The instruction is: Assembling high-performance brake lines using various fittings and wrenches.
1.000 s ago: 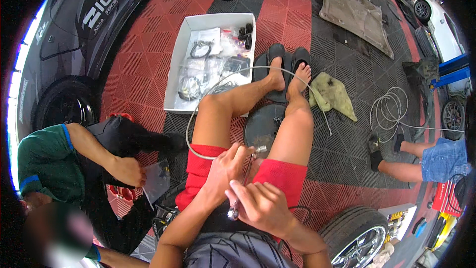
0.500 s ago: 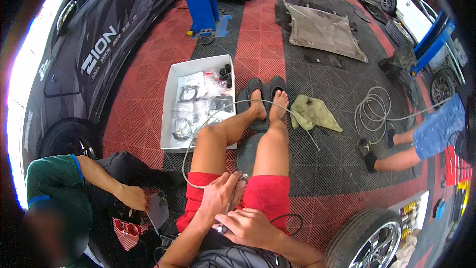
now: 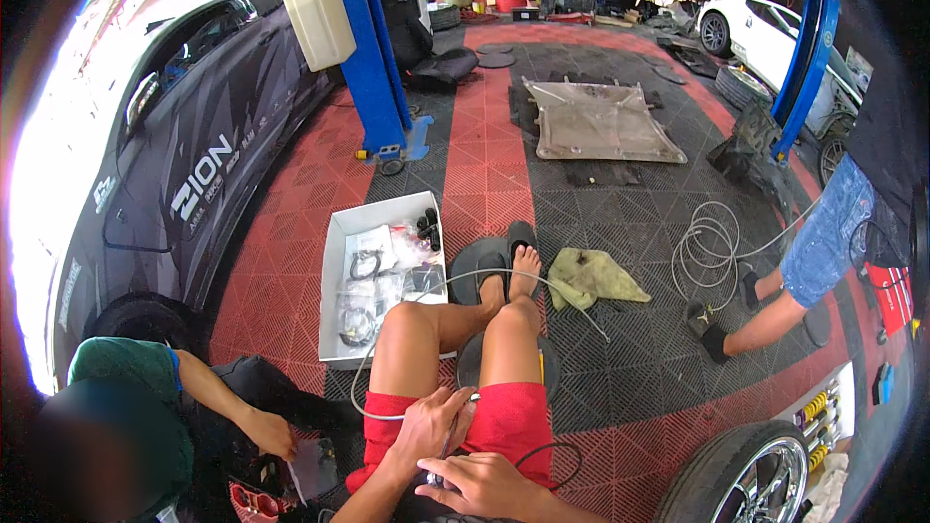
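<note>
A: How are the hands placed?
B: Close together over the red shorts (image 3: 504, 416). The left hand (image 3: 431, 426) is clasped on the gray hose (image 3: 494, 270) where it comes in from that side; the right hand (image 3: 484, 484) grips the near end of the metal wrench (image 3: 433, 477), which spans between them.
A: Any edges nearby?
B: Ahead-left of the hands, the white box (image 3: 334, 310) has its near right corner behind the left knee. Off right, the tire (image 3: 712, 470) shows its curved tread.
A: Room to move?
B: Ahead-right, floor tiles (image 3: 620, 378) stretch between the yellowish rag (image 3: 596, 279) and the tire. Leftward, a co-worker's hand (image 3: 271, 434) narrows things.
</note>
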The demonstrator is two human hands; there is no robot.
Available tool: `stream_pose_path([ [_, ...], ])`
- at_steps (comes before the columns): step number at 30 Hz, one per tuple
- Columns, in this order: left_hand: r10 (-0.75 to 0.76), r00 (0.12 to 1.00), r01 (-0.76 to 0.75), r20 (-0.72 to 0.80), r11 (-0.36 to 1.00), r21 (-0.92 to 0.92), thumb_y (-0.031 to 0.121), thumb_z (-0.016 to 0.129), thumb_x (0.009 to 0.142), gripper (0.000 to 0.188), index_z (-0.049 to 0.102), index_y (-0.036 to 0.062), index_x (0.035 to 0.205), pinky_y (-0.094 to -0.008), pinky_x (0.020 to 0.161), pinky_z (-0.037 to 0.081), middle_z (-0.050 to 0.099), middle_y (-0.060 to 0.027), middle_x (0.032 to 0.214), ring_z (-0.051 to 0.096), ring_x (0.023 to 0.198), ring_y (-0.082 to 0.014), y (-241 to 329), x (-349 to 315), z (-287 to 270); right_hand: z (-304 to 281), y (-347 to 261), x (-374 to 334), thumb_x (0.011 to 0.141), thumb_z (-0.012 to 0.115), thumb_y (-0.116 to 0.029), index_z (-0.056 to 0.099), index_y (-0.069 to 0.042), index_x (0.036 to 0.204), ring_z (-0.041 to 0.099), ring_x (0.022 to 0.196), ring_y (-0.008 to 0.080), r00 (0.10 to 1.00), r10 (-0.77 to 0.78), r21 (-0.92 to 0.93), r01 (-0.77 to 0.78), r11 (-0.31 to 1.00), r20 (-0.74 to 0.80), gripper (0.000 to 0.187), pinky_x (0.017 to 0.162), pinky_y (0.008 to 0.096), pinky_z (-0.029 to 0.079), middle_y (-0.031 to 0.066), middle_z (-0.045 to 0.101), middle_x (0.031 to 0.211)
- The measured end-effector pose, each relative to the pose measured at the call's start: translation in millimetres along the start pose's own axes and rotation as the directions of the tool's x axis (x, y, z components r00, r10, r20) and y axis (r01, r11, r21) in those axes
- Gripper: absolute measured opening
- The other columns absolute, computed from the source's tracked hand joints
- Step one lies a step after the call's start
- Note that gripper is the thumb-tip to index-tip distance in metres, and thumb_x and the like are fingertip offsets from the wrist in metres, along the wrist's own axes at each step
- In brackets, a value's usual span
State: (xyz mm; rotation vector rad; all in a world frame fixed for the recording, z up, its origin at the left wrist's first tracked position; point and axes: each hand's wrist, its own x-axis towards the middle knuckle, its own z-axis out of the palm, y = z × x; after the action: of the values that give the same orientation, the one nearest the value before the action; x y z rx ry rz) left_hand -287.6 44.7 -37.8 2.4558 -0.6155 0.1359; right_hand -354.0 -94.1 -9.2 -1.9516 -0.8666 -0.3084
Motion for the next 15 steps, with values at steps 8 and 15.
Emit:
stream_pose_path([
  [8, 0.052, 0.999, -0.052, -0.002, 0.998, -0.027, 0.022, 0.063, 0.092, 0.023, 0.067, 0.0039, 0.106, -0.0405, 0.052, 0.053, 0.064, -0.0148, 0.078, 0.065, 0.063, -0.032, 1, -6, 13, -9, -4, -8, 0.09, 0.068, -0.033, 0.061, -0.001, 0.11, 0.068, 0.062, 0.0242, 0.999, 0.012, 0.09, -0.008, 0.996, -0.044, 0.038, 0.057, 0.0351, 0.054, 0.0088, 0.067, 0.074],
  [15, 0.075, 0.997, -0.075, 0.012, 0.996, -0.039, 0.027, 0.064, 0.092, 0.029, 0.066, 0.0035, 0.109, -0.0418, 0.054, 0.054, 0.065, -0.0167, 0.082, 0.065, 0.065, -0.0347, 5, -1, 6, -27, -20, -3, 0.089, 0.071, -0.018, 0.06, 0.001, 0.113, 0.068, 0.07, 0.0234, 0.997, 0.072, 0.213, -0.072, 0.974, 0.008, 0.032, 0.063, 0.0319, 0.055, 0.0121, 0.069, 0.085],
])
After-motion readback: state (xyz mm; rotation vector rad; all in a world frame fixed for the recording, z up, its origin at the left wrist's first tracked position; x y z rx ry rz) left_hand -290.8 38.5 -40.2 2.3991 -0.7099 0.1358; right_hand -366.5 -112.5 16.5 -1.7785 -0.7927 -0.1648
